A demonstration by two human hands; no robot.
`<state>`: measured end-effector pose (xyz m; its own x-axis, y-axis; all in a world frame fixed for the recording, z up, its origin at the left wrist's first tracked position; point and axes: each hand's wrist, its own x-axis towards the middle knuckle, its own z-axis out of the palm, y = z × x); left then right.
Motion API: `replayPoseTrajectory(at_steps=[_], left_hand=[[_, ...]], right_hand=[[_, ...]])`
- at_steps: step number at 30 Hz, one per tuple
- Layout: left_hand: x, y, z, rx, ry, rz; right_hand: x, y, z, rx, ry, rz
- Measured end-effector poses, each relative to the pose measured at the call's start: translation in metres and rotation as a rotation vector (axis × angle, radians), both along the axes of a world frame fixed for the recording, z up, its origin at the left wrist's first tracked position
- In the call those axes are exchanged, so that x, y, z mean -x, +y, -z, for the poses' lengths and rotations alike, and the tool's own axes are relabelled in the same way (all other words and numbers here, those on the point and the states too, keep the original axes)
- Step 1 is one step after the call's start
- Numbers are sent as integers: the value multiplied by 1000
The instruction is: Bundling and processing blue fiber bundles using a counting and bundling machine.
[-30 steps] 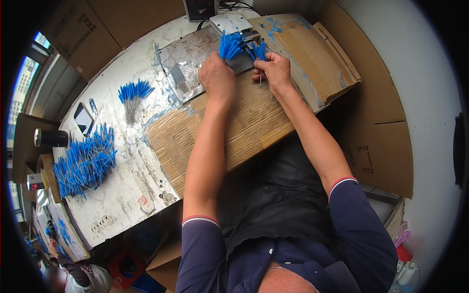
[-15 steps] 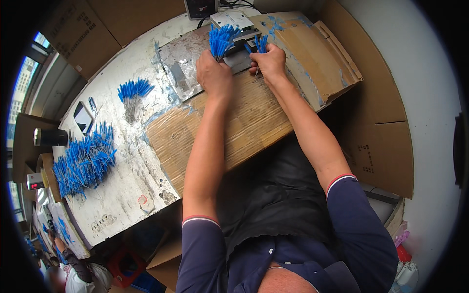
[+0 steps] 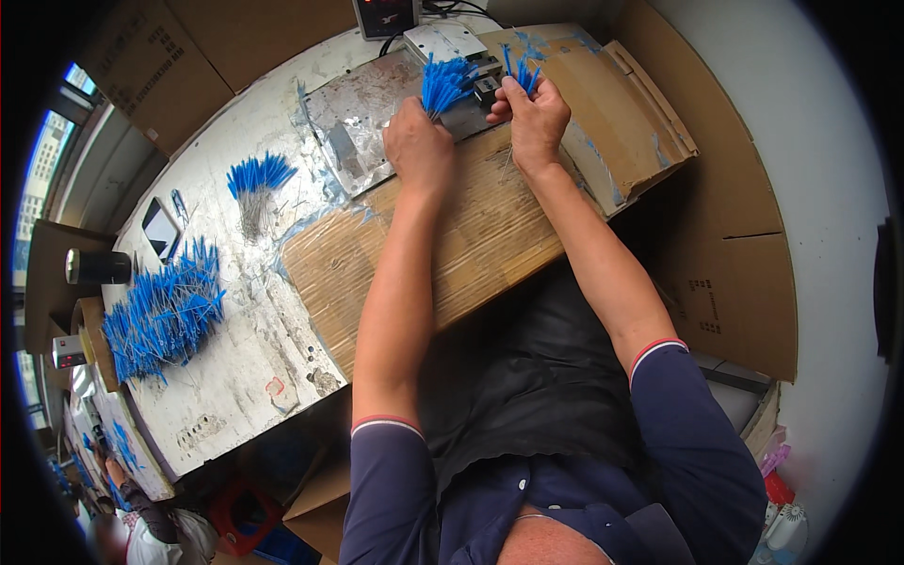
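My left hand (image 3: 417,146) is closed around a thick bundle of blue-tipped wires (image 3: 446,85), their blue ends fanning out above the fist. To its right, my right hand (image 3: 539,127) pinches a smaller bunch of the same blue-tipped wires (image 3: 524,73), with thin bare ends hanging below the palm. Between the two hands sits a small black block fixture (image 3: 486,88) on a metal plate (image 3: 350,108). A white box (image 3: 444,40) stands just behind it. The fingertips of my left hand are hidden behind the fist.
A large heap of blue-tipped wires (image 3: 165,311) and a smaller pile (image 3: 256,184) lie on the worn white table (image 3: 254,330). Nearby are a phone (image 3: 160,229) and a dark cylinder (image 3: 98,266). Taped cardboard (image 3: 612,104) covers the right side. Another person (image 3: 160,518) works at lower left.
My right hand has moved slightly right, away from the black fixture, and turned with its bunch. My left hand's bundle has shifted a little right and now leans to the right.
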<state>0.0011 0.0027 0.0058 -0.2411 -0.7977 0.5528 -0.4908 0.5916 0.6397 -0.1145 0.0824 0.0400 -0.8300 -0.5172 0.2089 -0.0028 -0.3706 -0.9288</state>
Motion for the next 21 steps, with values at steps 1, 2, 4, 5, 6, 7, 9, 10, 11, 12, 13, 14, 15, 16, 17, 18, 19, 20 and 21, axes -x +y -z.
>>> replayPoseTrajectory(at_steps=[1, 2, 4, 5, 6, 7, 9, 10, 11, 12, 13, 14, 15, 16, 17, 18, 19, 20, 21], left_hand=[[0, -1, 1, 7, 3, -1], [0, -2, 2, 14, 7, -2], [1, 0, -1, 7, -4, 1], [1, 0, -3, -2, -16, 3], [1, 0, -2, -1, -15, 3], [1, 0, -2, -4, -25, 9], [0, -1, -1, -7, -34, 15], [0, -1, -1, 7, -24, 13], [0, -2, 0, 21, -15, 11], [0, -1, 0, 21, -14, 10], [-1, -1, 0, 34, -31, 15], [-1, 0, 1, 46, -49, 21], [-1, 1, 0, 46, -47, 22], [-1, 2, -1, 75, -60, 32], [0, 3, -2, 103, -72, 42], [-1, 2, 0, 103, -72, 41], [0, 1, 1, 101, -82, 25], [0, 0, 2, 100, -92, 10], [0, -1, 3, 99, -92, 10]], right_hand=[[-3, 0, -1, 34, 36, 11], [-6, 0, -1, 69, 72, 22], [-9, 3, 4, 42, 81, 27], [-11, 5, 7, 15, 88, 31], [-12, 6, 9, 16, 89, 31], [-12, 8, 11, -5, 42, 8], [-10, 9, 15, -25, -5, -16], [-6, 8, 16, -58, -39, -29], [-2, 9, 18, -91, -72, -41], [0, 10, 17, -91, -71, -42], [2, 11, 15, -126, -81, -55], [3, 12, 15, -161, -90, -67], [4, 12, 15, -161, -89, -66], [5, 12, 15, -170, -88, -58], [5, 12, 16, -180, -88, -50], [5, 13, 15, -179, -88, -51], [5, 14, 14, -228, -65, -52], [4, 14, 13, -277, -42, -52], [4, 15, 12, -277, -42, -51]])
